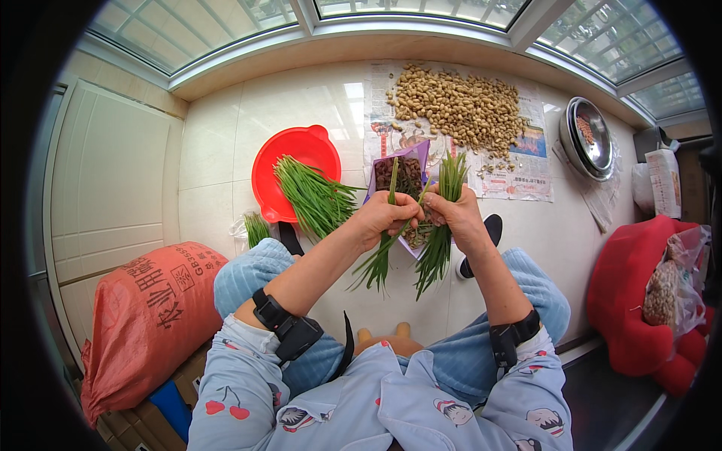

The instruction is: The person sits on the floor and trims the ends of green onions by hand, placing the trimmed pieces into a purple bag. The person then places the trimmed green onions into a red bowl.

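My right hand (460, 216) is closed around a bundle of garlic chives (452, 177), with the stems and leaves sticking out above and below the fist. A few thinner chive blades are pinched in my left hand (395, 216), and they hang down below the fingers. The fingertips of both hands come close together over a purple-edged paper holder (423, 153), which has dark scraps and plant bits inside. To the left of it a red plastic basin (280, 161) carries a large heap of green chives (316, 197) that hangs over its near rim.
Peanuts in shell (459, 105) lie spread on newspaper (530, 177). Nested metal bowls (594, 143) stand at the right. A smaller chive bunch (256, 228) lies near my left foot. An orange woven sack (150, 316) leans at left; a red plush seat (620, 301) stands at right.
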The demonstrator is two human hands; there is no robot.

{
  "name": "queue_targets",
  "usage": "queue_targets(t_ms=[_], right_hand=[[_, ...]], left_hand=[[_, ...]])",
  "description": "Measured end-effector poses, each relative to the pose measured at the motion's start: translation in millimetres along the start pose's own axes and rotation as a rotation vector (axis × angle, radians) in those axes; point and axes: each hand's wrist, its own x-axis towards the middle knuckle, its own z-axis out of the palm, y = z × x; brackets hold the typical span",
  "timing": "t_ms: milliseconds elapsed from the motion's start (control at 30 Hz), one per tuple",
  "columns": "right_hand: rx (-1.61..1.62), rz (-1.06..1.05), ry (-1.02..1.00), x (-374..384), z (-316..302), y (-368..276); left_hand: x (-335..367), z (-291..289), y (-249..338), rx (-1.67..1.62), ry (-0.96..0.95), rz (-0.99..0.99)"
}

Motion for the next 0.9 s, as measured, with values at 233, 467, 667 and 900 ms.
queue_targets(t_ms=[233, 467, 667, 900], right_hand=[[-0.119, 0.025, 0.182, 5, -8, 2], [-0.220, 0.101, 0.200, 5, -9, 3], [-0.006, 0.117, 0.116, 2, 2, -4], [0.180, 0.164, 0.054, 3, 2, 3]], left_hand=[[-2, -2, 2, -0.002, -0.040, -0.008], [-2, -6, 2, -0.068, -0.034, 0.019], [1, -6, -1, -0.053, 0.010, 0.027], [2, -2, -3, 0.026, 0.025, -0.042]])
